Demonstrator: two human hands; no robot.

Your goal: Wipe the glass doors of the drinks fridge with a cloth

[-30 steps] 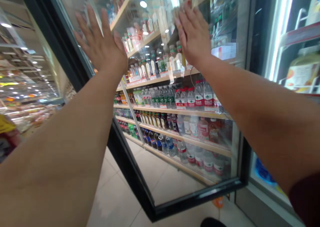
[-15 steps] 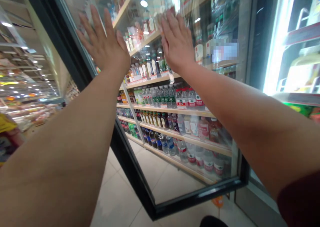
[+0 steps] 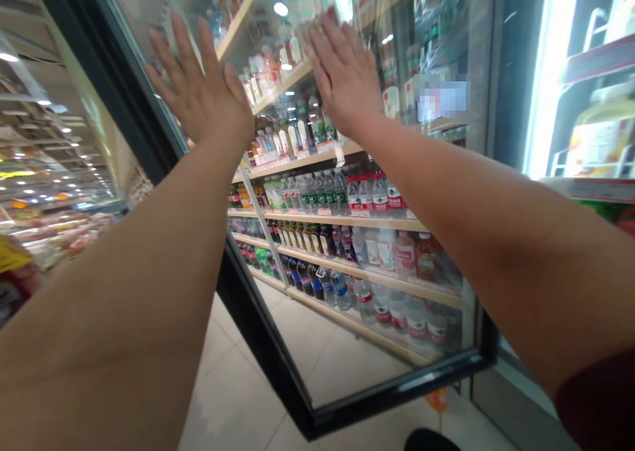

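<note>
"Glass door (image 3: 337,365) first: where is it?"

"Right under the left grip (image 3: 203,97) and the right grip (image 3: 344,77), swung out, its black frame (image 3: 391,390) running just outside the left grip on one side and well below the right grip at the bottom"

"How are they held?"

"The left grip is spread, fingers fanned flat on the door. The right grip lies flat too, fingers straight and side by side. Neither curls round anything, though a pale blur at the right fingertips could be a cloth or a reflection; I cannot tell"

"How far along would you say?"

"Door open and both hands laid on its upper part: that much looks done. What is left, the door itself doesn't show"

"Any change?"

"Against the frame one second ago, the right grip lies further left, nearer the left grip, which sits in almost the same place. From the half-second frame the shift is slight"

"And farther off?"

"Beyond the door, below the right grip, bottles (image 3: 322,190) stand on wooden shelves (image 3: 342,218). A lit cooler (image 3: 555,74) glows well to the right of both grips, and far past the left grip stretches a blurred shop aisle (image 3: 54,219)"
</note>
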